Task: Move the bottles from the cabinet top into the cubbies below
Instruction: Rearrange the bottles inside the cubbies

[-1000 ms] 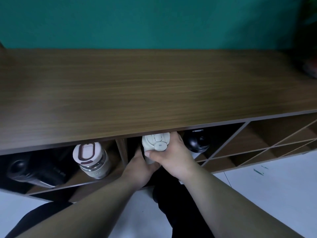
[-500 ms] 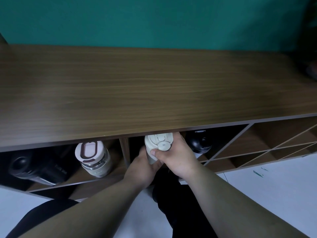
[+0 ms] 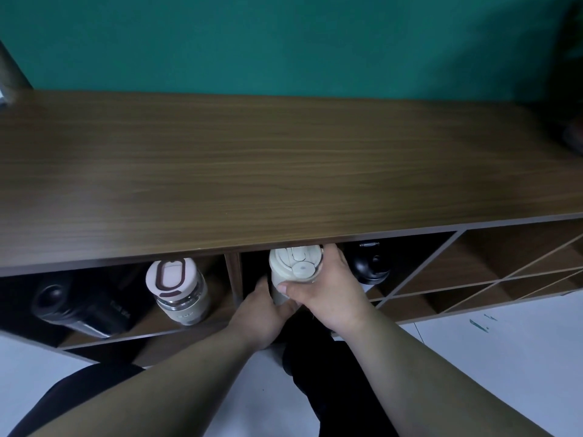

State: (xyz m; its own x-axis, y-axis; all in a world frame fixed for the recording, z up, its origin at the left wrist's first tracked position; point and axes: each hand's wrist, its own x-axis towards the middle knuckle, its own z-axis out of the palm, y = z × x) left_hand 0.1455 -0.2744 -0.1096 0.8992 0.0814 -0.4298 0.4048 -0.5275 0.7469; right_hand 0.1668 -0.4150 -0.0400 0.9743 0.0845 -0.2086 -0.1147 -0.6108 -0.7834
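A cream bottle (image 3: 291, 266) with a flip lid stands at the mouth of the middle cubby, just under the front edge of the wooden cabinet top (image 3: 284, 171). My right hand (image 3: 328, 291) wraps its upper part from the right. My left hand (image 3: 265, 310) holds its lower body from the left. A clear bottle with a pink and white lid (image 3: 178, 287) leans in the left cubby beside a black bottle (image 3: 75, 305). Another black bottle (image 3: 369, 263) stands in the cubby to the right of my hands.
Diagonal wooden dividers (image 3: 479, 279) form open cubbies on the right. A green wall (image 3: 284, 42) rises behind the cabinet. The floor (image 3: 504, 357) is white, and dark trouser legs (image 3: 331, 389) show below my arms.
Both hands have kept hold of the cream bottle at the middle cubby's mouth. The bottle and hands barely shifted; the view tilted a little.
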